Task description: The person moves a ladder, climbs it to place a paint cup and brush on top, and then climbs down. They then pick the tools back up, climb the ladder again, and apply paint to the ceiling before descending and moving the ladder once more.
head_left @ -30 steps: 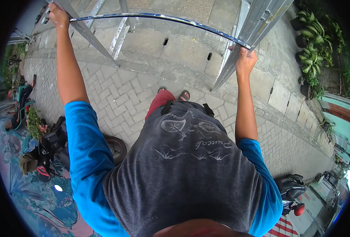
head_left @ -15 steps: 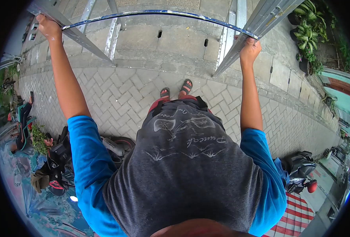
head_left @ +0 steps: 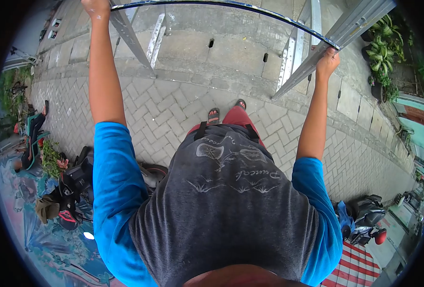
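Note:
A large silver metal frame (head_left: 134, 45) stands in front of me, its legs reaching down to the ground. A thin, paint-spattered blue crossbar (head_left: 274, 17) spans between its sides. My right hand (head_left: 327, 61) is closed around the right leg, where the crossbar's right end meets it. At the top edge of the view, my left hand (head_left: 96, 6) grips the left side near the other end of the bar; its fingers are partly cut off. The upper part of the frame is out of view.
Concrete slabs (head_left: 240, 52) with slots adjoin herringbone paving (head_left: 173, 110) under my feet. Potted plants (head_left: 384, 52) line the right. Motorbikes (head_left: 367, 215) are parked behind me on both sides. At far left a person (head_left: 32, 138) sits on a green chair.
The frame and both my hands have shifted right in view, and the left side has risen toward the top edge. My feet have changed position, the right foot now partly behind my trouser leg.

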Tool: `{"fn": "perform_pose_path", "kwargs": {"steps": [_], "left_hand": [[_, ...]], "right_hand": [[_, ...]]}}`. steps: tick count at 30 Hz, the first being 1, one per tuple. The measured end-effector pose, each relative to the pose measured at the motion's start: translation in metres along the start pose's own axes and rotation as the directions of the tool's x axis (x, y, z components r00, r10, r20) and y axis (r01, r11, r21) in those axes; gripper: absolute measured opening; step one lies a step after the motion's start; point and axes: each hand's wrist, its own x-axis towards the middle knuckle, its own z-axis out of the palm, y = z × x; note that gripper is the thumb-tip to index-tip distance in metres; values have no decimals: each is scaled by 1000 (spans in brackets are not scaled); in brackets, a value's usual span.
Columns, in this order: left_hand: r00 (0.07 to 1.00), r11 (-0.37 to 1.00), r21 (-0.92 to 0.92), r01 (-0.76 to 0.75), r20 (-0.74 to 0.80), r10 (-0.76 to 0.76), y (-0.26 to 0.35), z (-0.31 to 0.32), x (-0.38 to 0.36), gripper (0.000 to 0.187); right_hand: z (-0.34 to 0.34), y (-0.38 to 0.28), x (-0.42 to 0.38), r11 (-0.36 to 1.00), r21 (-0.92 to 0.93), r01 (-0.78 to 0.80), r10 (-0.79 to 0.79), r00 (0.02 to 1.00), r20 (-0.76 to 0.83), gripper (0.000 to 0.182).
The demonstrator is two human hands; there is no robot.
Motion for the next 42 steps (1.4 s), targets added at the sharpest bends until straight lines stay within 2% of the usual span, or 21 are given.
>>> {"fn": "perform_pose_path", "kwargs": {"steps": [1, 4, 6, 7, 8, 10, 11, 12, 13, 14, 16, 20, 22, 23, 25, 26, 28, 32, 37, 40, 42], "left_hand": [[997, 994, -74, 75, 40, -72, -4, 0, 1, 65], [996, 994, -70, -79, -47, 76, 16, 2, -7, 63], [999, 999, -42, 14, 52, -12, -6, -3, -2, 62], [999, 999, -35, 8, 37, -6, -24, 13, 5, 62], [969, 976, -218, 24, -234, -77, -45, 40, 19, 62], [859, 919, -393, -33, -482, -175, -39, 40, 32, 64], [967, 847, -507, 160, -91, -238, -12, 15, 25, 66], [917, 761, -525, 380, 320, -237, 8, -3, 22, 72], [816, 768, -419, 484, 533, -224, 14, -11, 27, 73], [820, 769, -424, 478, 528, -219, 19, -12, 36, 73], [491, 803, -203, 561, 862, -125, 29, -15, 56, 67], [516, 548, -279, 788, 785, -342, 93, 3, 52, 59], [397, 479, -243, 843, 882, -252, 94, 6, 64, 49], [395, 481, -247, 841, 888, -235, 81, 10, 73, 49], [334, 453, -243, 858, 934, -131, 53, 13, 93, 38], [324, 455, -235, 859, 937, -128, 45, 13, 98, 38], [333, 436, -186, 881, 897, -292, 50, 21, 104, 32], [353, 449, -209, 869, 898, -264, 31, 22, 121, 30], [512, 576, -246, 780, 781, -359, 41, -4, 132, 32], [533, 547, -278, 789, 753, -385, 32, -28, 140, 33], [442, 564, -170, 808, 807, -391, 28, -40, 150, 30]], "right_hand": [[-2, -1, 1, 1000, -12, 7, -7, 1000, 0, 65], [-13, 1, 2, 988, -127, -93, 105, 990, 89, 82], [-22, -1, 6, 953, 155, -262, 232, 954, 188, 96], [-42, 8, 18, 893, 307, -328, 184, 891, 416, 101], [-41, -6, 21, 892, 314, -324, 173, 888, 426, 101], [-23, -64, 38, 851, 298, -431, 303, 869, 392, 90], [-10, -89, 52, 853, 306, -422, 290, 872, 395, 90], [3, -116, 64, 855, 264, -447, 341, 867, 364, 85], [9, -132, 74, 852, 220, -475, 394, 858, 330, 81], [11, -135, 90, 855, 222, -469, 387, 861, 331, 81], [17, -121, 133, 787, 295, -542, 390, 808, 442, 71], [28, -90, 195, 849, 308, -428, 212, 812, 544, 68], [23, -93, 215, 184, 463, -867, -204, 427, 881, 59], [24, -117, 204, 195, 475, -858, -202, 438, 876, 59], [37, -174, 163, 670, 564, -483, 280, 868, 410, 51], [42, -173, 168, 668, 567, -481, 286, 870, 401, 51], [48, -169, 196, 889, 147, -435, 414, 898, 149, 44], [47, -167, 201, 905, 59, -422, 412, 901, 133, 35], [95, -199, 161, 937, 20, -348, 349, 937, 0, 36], [113, -204, 156, 930, 66, -362, 362, 932, 23, 37], [125, -200, 153, 922, 113, -371, 373, 928, 11, 37]]}}
